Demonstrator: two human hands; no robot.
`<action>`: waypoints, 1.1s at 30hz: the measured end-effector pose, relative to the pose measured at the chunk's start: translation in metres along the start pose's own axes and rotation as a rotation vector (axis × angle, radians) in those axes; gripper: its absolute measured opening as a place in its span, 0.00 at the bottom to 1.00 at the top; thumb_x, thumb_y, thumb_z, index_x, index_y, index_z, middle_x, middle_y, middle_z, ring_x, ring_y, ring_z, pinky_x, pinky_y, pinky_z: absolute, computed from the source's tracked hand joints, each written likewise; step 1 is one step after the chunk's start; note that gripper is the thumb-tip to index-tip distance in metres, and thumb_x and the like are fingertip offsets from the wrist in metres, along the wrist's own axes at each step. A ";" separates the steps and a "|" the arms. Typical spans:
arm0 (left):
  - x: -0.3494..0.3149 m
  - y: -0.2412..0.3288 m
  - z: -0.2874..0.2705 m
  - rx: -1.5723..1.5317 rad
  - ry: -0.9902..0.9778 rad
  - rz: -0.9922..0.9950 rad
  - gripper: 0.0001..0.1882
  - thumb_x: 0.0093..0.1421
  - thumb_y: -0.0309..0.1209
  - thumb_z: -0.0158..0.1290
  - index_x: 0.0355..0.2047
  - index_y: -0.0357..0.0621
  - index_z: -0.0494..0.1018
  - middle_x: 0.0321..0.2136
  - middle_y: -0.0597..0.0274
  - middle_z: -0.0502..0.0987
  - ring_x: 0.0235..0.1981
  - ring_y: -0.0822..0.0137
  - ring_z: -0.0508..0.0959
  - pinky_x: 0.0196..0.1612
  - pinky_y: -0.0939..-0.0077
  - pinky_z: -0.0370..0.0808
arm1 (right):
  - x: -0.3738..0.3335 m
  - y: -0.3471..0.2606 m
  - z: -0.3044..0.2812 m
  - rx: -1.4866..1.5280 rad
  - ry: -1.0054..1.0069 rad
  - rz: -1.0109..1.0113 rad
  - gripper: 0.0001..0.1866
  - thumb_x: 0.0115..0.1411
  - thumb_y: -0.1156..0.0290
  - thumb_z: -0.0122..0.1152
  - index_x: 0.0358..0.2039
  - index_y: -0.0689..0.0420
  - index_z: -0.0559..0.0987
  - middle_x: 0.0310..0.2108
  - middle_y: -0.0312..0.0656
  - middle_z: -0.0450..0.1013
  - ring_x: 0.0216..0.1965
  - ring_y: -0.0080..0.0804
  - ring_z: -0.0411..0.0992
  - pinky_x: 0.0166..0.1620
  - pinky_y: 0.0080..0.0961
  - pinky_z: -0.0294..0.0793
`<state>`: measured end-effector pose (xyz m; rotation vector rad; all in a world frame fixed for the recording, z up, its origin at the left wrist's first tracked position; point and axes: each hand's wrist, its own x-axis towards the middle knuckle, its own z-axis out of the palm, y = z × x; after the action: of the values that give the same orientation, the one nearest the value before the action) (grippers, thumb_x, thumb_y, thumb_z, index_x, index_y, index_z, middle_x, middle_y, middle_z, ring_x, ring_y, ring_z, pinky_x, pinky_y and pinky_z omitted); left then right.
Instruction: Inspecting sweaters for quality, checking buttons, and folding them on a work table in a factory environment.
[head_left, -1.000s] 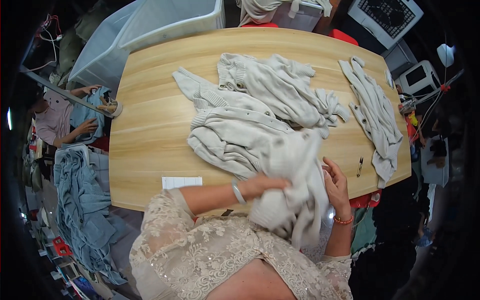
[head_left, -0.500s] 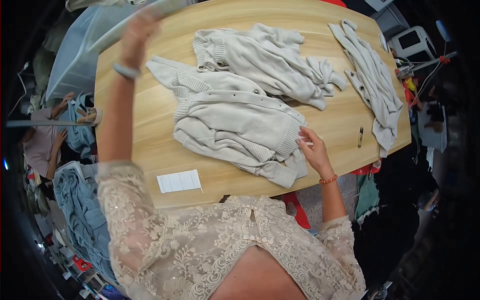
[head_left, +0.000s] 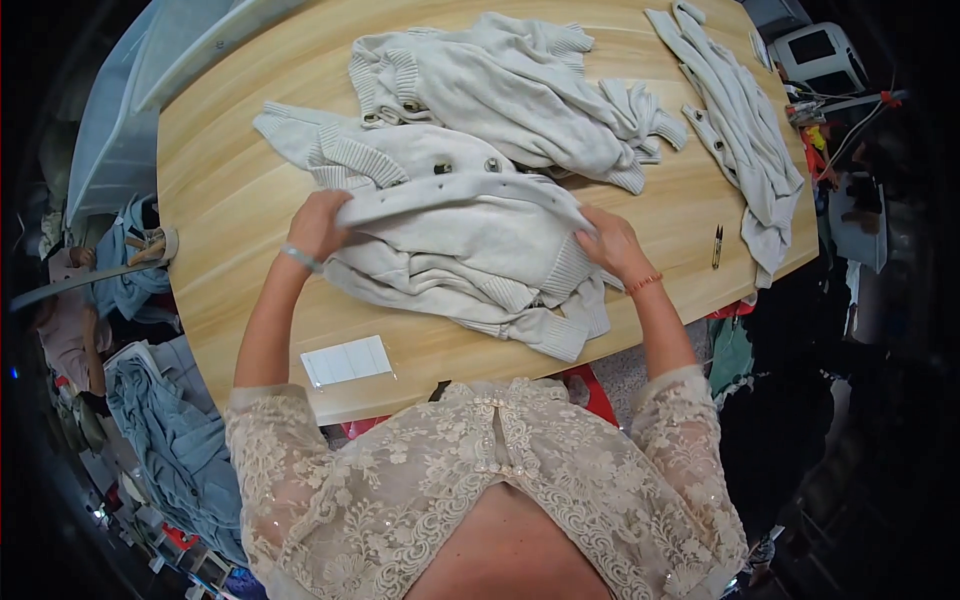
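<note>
On the table (head_left: 230, 200), directly before me: folded cardigan (head_left: 470, 240), my left hand (head_left: 318, 222) at its left edge, my right hand (head_left: 610, 240) at its right. Behind it: second cardigan (head_left: 500, 80). Far right: third cardigan (head_left: 740, 130); clippers (head_left: 717, 246) beside it. Near left: paper slip (head_left: 346, 361).

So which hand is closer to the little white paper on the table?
Left. The left hand grips the cardigan up-table from the white paper; the right hand holds the cardigan's other end, farther off.

A light wooden table (head_left: 220, 200) carries three cream knitted cardigans: one at the near centre (head_left: 460, 250), one beyond it (head_left: 520, 85), one far right (head_left: 740, 140). A white paper card (head_left: 346, 361) lies near left, small black snips (head_left: 717, 246) right.
</note>
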<state>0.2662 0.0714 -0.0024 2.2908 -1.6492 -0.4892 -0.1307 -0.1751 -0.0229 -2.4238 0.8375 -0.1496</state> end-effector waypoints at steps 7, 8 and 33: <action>-0.137 0.030 0.010 -0.082 -0.575 0.046 0.21 0.36 0.24 0.57 0.36 0.43 0.75 0.33 0.50 0.77 0.38 0.49 0.75 0.43 0.61 0.72 | -0.119 -0.036 -0.043 0.400 -0.840 0.435 0.12 0.50 0.72 0.60 0.36 0.60 0.80 0.26 0.42 0.77 0.26 0.24 0.71 0.34 0.24 0.71; -0.145 0.040 0.016 -0.063 -0.748 0.012 0.23 0.38 0.27 0.58 0.39 0.42 0.75 0.35 0.48 0.77 0.39 0.49 0.75 0.44 0.61 0.73 | -0.135 -0.033 -0.034 0.391 -0.905 0.461 0.12 0.52 0.73 0.60 0.37 0.60 0.80 0.26 0.38 0.78 0.27 0.17 0.69 0.34 0.21 0.71; -0.022 0.047 0.054 0.171 0.229 0.194 0.24 0.44 0.28 0.59 0.44 0.50 0.69 0.45 0.57 0.67 0.47 0.55 0.67 0.46 0.63 0.65 | -0.021 -0.112 0.000 0.155 -0.136 -0.261 0.10 0.52 0.70 0.60 0.35 0.56 0.78 0.29 0.43 0.70 0.35 0.42 0.70 0.39 0.35 0.70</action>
<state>0.1962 0.0767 -0.0293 2.1723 -1.8299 -0.0410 -0.0877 -0.0905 0.0399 -2.3569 0.4318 -0.1409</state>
